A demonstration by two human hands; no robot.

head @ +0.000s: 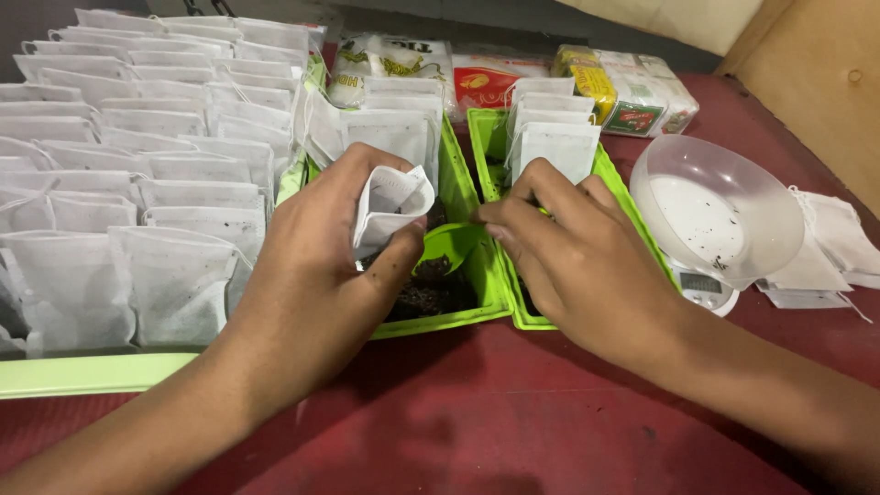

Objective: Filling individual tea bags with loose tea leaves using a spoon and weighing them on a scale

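Your left hand [316, 252], at the centre of the frame, is closed around a small white filter bag [390, 203], holding its mouth open and tilted toward the right. Your right hand [573, 252], just right of centre, pinches the handle of a green scoop [451, 249] between thumb and forefinger. The scoop carries dark loose tea and sits just below the bag's mouth, above the left green tray [440, 316]. The right green tray [536, 321] lies touching it, partly under your right hand. Both trays hold upright white bags at their far ends. Rows of filled bags [137, 174] occupy the left of the frame. A clear bowl [720, 211] rests on a small scale [706, 289] at the right, on the red counter [477, 412].
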